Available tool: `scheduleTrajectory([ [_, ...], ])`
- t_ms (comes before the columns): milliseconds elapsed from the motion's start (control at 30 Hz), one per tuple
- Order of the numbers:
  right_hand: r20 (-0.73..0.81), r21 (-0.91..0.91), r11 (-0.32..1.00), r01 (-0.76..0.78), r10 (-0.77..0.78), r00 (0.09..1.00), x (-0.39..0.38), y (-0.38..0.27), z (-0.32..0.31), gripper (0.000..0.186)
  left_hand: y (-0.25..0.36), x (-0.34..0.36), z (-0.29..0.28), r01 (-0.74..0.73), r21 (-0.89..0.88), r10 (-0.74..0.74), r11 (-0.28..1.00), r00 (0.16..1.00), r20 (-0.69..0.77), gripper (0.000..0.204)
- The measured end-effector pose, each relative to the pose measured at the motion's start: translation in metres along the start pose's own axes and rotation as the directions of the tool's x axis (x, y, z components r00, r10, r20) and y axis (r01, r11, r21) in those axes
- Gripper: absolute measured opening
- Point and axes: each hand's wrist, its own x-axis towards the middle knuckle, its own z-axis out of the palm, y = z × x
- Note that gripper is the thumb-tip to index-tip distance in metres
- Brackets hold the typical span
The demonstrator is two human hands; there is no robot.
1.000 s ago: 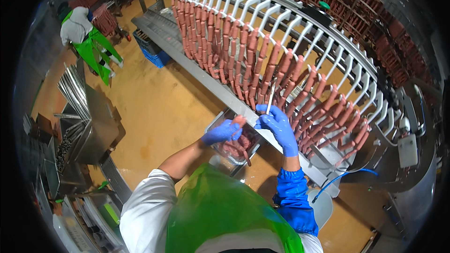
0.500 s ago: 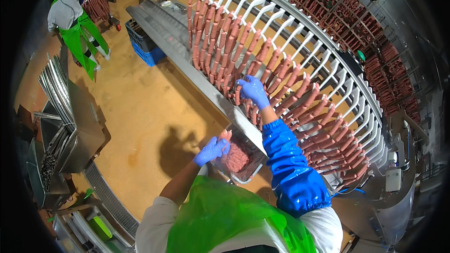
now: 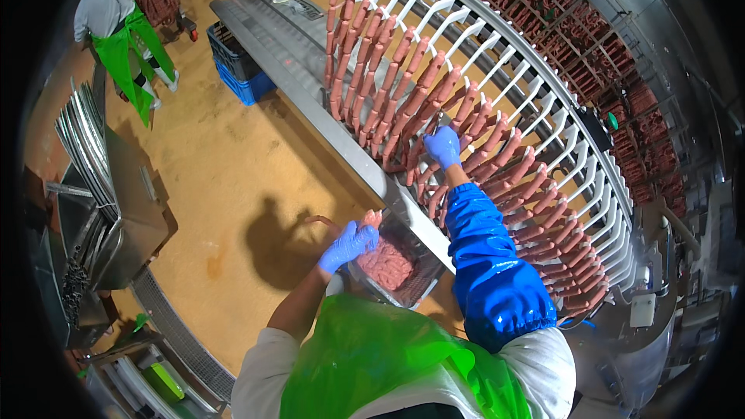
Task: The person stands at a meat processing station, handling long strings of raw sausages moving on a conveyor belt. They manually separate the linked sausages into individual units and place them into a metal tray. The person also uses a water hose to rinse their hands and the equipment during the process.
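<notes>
My left hand (image 3: 348, 247), in a blue glove, is closed around a few pink sausages (image 3: 373, 219) with pale ends. A blurred sausage strand (image 3: 321, 221) sticks out to the left beside it. Just below, pink ground meat (image 3: 389, 264) lies in a grey mesh-sided crate (image 3: 421, 289). My right hand (image 3: 444, 147), also gloved, is curled closed among the linked sausages (image 3: 405, 101) hanging in loops from the conveyor's white hooks (image 3: 471, 29). Its fingertips are hidden, so what they hold cannot be made out.
A long steel tray (image 3: 289, 77) runs under the hanging sausages. Stacked crates (image 3: 242, 81) stand beyond it. At left is a steel bin with metal rods (image 3: 87, 147). A person in a green apron (image 3: 128, 39) works far left. Loaded sausage racks (image 3: 570, 23) stand behind the conveyor.
My right hand has moved slightly right along the hanging strands, its fingers now more curled. The hanging sausages have shifted right in view. A strand now swings out beside my left hand.
</notes>
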Motion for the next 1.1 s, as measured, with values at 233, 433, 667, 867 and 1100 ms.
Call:
scheduleTrajectory([
  [233, 0.160, -0.113, 0.970, 0.215, -0.196, 0.967, -0.049, 0.043, -0.005, 0.024, 0.026, 0.014, 0.021, -0.184, 0.404, 0.126, -0.896, 0.767, 0.629, 0.043],
  [433, 0.171, 0.071, 0.865, 0.496, -0.501, 0.849, -0.085, 0.071, -0.052, 0.024, -0.034, 0.010, 0.061, -0.369, 0.561, 0.160, -0.741, 0.714, 0.682, 0.041],
  [667, 0.379, 0.697, 0.672, -0.253, -0.046, 0.924, -0.038, 0.048, -0.051, 0.025, 0.023, -0.009, 0.084, 0.100, -0.018, -0.096, 0.995, 0.981, 0.168, 0.053],
  [867, 0.495, 0.621, 0.711, -0.330, -0.030, 0.868, -0.023, 0.036, -0.012, 0.021, 0.015, -0.048, 0.036, 0.264, -0.110, -0.249, 0.958, 0.960, 0.128, 0.059],
  [1100, 0.181, 0.633, 0.753, -0.182, 0.084, 0.980, -0.023, 0.036, 0.022, 0.032, 0.006, -0.062, 0.005, 0.299, -0.130, -0.295, 0.945, 0.954, 0.056, 0.061],
])
